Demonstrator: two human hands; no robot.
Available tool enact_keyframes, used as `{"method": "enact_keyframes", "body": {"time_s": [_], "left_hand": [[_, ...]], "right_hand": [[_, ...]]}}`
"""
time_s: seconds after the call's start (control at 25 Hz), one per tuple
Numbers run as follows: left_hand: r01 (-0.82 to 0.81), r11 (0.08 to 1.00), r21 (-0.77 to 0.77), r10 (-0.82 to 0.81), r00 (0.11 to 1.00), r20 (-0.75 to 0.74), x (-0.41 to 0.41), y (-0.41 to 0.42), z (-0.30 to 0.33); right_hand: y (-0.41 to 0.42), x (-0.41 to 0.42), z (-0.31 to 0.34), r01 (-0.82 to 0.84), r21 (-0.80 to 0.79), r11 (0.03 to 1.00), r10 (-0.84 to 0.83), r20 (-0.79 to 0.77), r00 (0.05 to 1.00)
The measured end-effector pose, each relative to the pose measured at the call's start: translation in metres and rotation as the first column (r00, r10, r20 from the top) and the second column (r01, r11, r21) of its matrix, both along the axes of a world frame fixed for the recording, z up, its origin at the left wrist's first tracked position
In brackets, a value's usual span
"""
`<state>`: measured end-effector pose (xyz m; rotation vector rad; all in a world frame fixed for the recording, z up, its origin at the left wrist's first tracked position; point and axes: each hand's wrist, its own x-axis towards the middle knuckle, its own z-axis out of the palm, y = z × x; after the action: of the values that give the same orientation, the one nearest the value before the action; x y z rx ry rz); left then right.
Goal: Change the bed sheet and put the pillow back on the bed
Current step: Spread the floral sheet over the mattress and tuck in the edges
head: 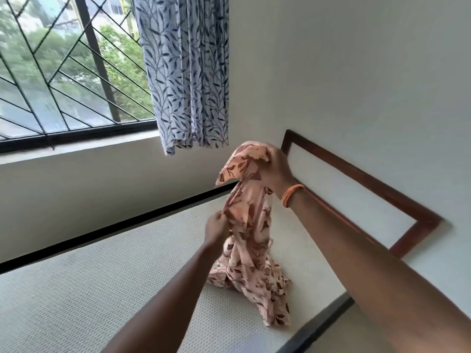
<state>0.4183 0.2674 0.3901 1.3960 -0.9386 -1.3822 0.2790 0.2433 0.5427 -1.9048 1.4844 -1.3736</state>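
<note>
A peach bed sheet with a brown leaf print hangs bunched above the bare white mattress; its lower end lies crumpled on the mattress. My right hand, with an orange band on the wrist, grips the sheet's top end and holds it up. Lower on the left, my left hand pinches an edge of the hanging cloth. No pillow is in view.
The mattress has black edging and sits against a white wall under a barred window. A blue leaf-print curtain hangs beside the window. A dark wooden headboard frame stands at the bed's right end.
</note>
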Motion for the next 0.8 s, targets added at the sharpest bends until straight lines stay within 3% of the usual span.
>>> {"method": "enact_keyframes", "body": {"time_s": [0.08,0.16,0.2,0.28,0.36,0.44,0.52,0.64,0.72,0.8], "left_hand": [[-0.128,0.99,-0.062,0.123,0.989,-0.076,0.011,-0.018,0.025],[-0.041,0.968,-0.249,0.017,0.995,-0.099,0.009,-0.027,0.076],[0.062,0.931,-0.359,-0.085,0.995,-0.047,0.003,-0.03,0.104],[0.284,0.829,-0.482,-0.195,0.954,0.226,-0.012,-0.032,0.157],[0.325,0.751,-0.575,-0.012,0.877,0.48,-0.017,-0.03,0.183],[0.274,0.69,-0.67,0.147,0.853,0.501,-0.011,-0.025,0.178],[0.313,0.706,-0.635,0.083,0.854,0.513,-0.009,-0.012,0.148],[0.327,0.809,-0.488,0.092,0.75,0.655,-0.028,-0.004,0.094],[0.155,0.952,-0.264,0.05,0.773,0.632,-0.031,-0.001,0.062],[-0.004,1.0,0.03,-0.013,0.831,0.556,-0.016,0.009,0.026]], "right_hand": [[0.005,-0.028,-0.005,0.007,0.003,1.0,-0.007,-0.256,0.967],[0.015,-0.037,-0.009,-0.038,0.116,0.992,0.094,-0.533,0.841],[0.019,-0.033,-0.01,-0.069,0.185,0.98,0.164,-0.571,0.805],[0.02,-0.02,-0.007,-0.126,0.182,0.975,0.201,-0.482,0.853],[0.01,-0.02,0.008,-0.115,-0.009,0.993,0.104,-0.359,0.927],[0.007,-0.031,0.031,-0.098,-0.191,0.977,0.025,-0.353,0.935],[0.016,-0.036,0.047,-0.098,-0.276,0.956,-0.035,-0.441,0.897],[0.024,-0.029,0.044,-0.027,-0.294,0.955,-0.127,-0.495,0.86],[0.024,-0.03,0.041,0.069,-0.319,0.945,-0.202,-0.405,0.892],[0.023,-0.039,0.047,0.181,-0.331,0.926,-0.28,-0.283,0.917]]}}
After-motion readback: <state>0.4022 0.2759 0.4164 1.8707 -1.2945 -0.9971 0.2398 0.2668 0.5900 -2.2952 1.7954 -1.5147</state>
